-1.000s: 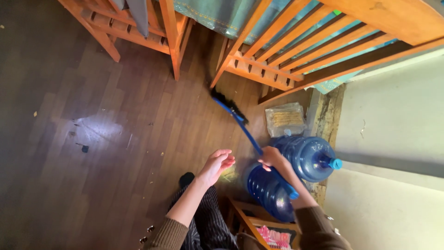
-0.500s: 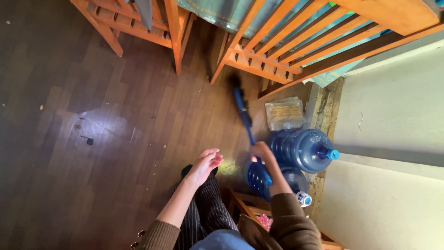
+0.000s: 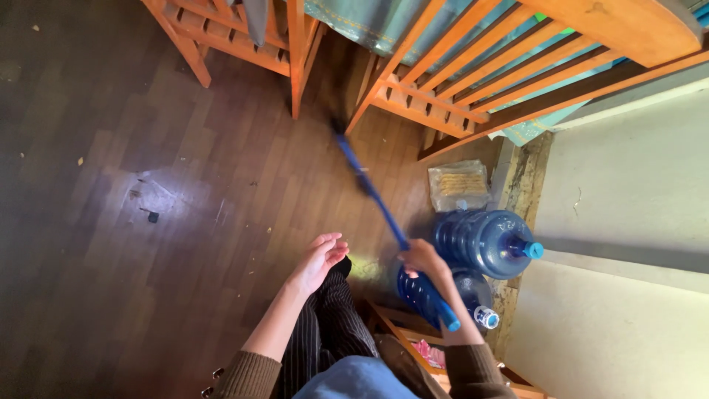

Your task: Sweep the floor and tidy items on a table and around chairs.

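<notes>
Fingers of the right hand (image 3: 422,258) are wrapped around the blue handle of a broom (image 3: 377,203), gripping it a little above its lower end, which juts out past the wrist. Fingers of the left hand (image 3: 319,258) are spread and loose, holding nothing, hovering above the striped trouser leg (image 3: 325,336) and well apart from the handle.

The broom is slim and bright blue, slanting up and to the left from the grip toward the foot of the wooden chair frame (image 3: 413,89); its far end is blurred, so the bristles cannot be made out clearly. It hangs over the dark wood-pattern floor (image 3: 148,244).

Just right of the gripping hand lie two large blue ribbed water jugs: the upper jug (image 3: 480,242) rests on its side with a light blue cap pointing right, and the lower jug (image 3: 432,292) lies partly under the hand and handle, with a white-ringed neck. Above the upper jug a flat, square, clear plastic packet (image 3: 459,185) with pale yellowish contents lies on the floor, beside the worn base of the cream wall (image 3: 628,192). Small crumbs and scraps dot the floor to the left.
</notes>
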